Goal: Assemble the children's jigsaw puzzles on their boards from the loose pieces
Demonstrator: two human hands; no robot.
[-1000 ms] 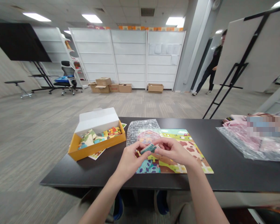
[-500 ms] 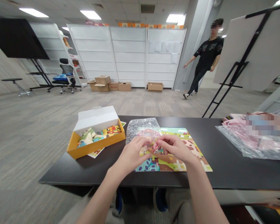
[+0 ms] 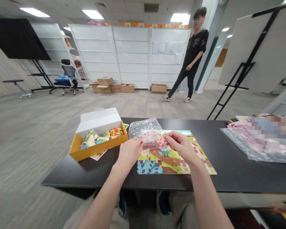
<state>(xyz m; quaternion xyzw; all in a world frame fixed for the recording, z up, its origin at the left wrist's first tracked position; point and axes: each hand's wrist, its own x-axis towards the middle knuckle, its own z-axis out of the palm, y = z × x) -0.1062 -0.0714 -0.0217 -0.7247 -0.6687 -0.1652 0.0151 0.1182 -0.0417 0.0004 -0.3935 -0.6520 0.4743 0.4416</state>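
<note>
A colourful farm jigsaw board (image 3: 181, 160) lies on the black table (image 3: 240, 178) in front of me. My right hand (image 3: 181, 147) pinches a pink puzzle piece (image 3: 162, 141) and holds it on the upper middle of the board. My left hand (image 3: 130, 152) rests curled at the board's left edge, its fingertips touching the puzzle; nothing shows in it. A yellow box (image 3: 97, 144) with a raised white lid holds several loose puzzle pieces just left of my left hand.
A crumpled clear plastic bag (image 3: 143, 126) lies behind the board. Pink fabric in plastic wrap (image 3: 259, 143) sits at the table's right. A person in black (image 3: 189, 60) walks across the floor beyond the table. A black easel (image 3: 238, 79) stands at right.
Both hands lowered from holding a piece in the air to the board; the right hand now presses a pink piece down. The person in the background walked leftward.
</note>
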